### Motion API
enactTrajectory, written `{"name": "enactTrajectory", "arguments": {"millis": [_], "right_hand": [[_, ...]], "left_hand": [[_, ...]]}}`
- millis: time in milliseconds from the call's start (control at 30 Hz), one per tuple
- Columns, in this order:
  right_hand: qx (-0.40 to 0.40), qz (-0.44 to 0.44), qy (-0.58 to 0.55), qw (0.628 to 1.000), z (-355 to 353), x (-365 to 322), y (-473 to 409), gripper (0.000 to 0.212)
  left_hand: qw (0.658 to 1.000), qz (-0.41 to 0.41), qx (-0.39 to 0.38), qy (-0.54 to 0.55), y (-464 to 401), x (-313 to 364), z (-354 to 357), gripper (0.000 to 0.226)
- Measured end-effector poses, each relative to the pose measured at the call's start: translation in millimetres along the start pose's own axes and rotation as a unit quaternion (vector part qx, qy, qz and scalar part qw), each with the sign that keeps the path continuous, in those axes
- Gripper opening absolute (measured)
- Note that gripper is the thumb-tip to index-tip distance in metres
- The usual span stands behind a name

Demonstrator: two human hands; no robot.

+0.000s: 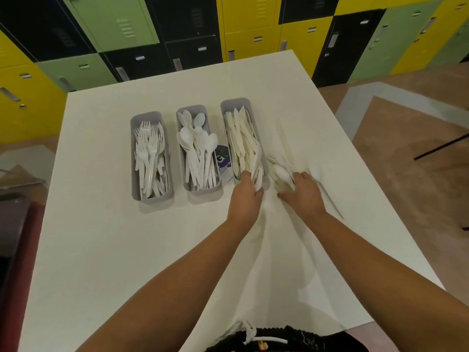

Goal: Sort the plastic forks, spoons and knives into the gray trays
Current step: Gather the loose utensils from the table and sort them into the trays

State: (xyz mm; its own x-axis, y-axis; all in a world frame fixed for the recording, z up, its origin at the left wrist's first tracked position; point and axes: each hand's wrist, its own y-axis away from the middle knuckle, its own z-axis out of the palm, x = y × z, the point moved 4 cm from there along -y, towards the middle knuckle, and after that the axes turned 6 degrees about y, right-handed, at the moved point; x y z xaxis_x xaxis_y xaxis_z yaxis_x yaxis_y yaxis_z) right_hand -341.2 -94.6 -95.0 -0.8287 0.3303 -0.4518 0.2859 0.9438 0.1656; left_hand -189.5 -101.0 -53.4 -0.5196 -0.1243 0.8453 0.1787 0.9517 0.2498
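left hand (245, 196) grips a bunch of knives (257, 171) over the right tray (264, 171); right hand (305, 193) presses loose cutlery (281, 174), grip unclear

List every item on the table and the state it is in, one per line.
fork tray: holds forks
spoon tray: holds spoons
knife tray: holds knives
left hand: grip closed on knives at the knife tray
right hand: on the loose cutlery, grip unclear

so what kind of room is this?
Probably a locker or staff break room: yellow, green and black metal lockers line the wall behind a plain white square table, with brown and gray floor around it.
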Motion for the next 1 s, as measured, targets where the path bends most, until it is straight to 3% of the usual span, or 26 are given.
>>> {"name": "enactTrajectory", "arguments": {"millis": [133, 333, 500, 667, 800, 867, 1000], "right_hand": [[-0.028, -0.015, 0.022, 0.999, 6, -2, -5, 0.017], [-0.063, 0.021, -0.013, 0.998, 1, 6, -5, 0.023], [0.007, 0.0, -0.055, 0.998, -16, 14, -1, 0.026], [0.061, 0.018, -0.088, 0.994, -41, 36, -10, 0.009], [0.047, 0.073, -0.043, 0.995, -43, 61, -15, 0.028], [0.019, 0.096, -0.027, 0.995, -41, 70, -15, 0.035], [0.004, 0.071, 0.016, 0.997, -37, 75, -18, 0.031]], "left_hand": [[0.999, -0.007, 0.013, 0.028, -2, 3, 5, 0.016], [0.999, -0.009, 0.019, 0.039, -7, 5, 15, 0.006], [0.996, -0.033, 0.033, 0.079, -16, 3, 27, 0.007], [0.989, -0.064, 0.026, 0.134, -22, 0, 40, 0.008], [0.983, -0.074, 0.037, 0.163, -23, 3, 45, 0.019], [0.98, -0.083, 0.037, 0.175, -24, 5, 49, 0.012], [0.975, -0.092, 0.042, 0.197, -25, 7, 51, 0.006]]}}
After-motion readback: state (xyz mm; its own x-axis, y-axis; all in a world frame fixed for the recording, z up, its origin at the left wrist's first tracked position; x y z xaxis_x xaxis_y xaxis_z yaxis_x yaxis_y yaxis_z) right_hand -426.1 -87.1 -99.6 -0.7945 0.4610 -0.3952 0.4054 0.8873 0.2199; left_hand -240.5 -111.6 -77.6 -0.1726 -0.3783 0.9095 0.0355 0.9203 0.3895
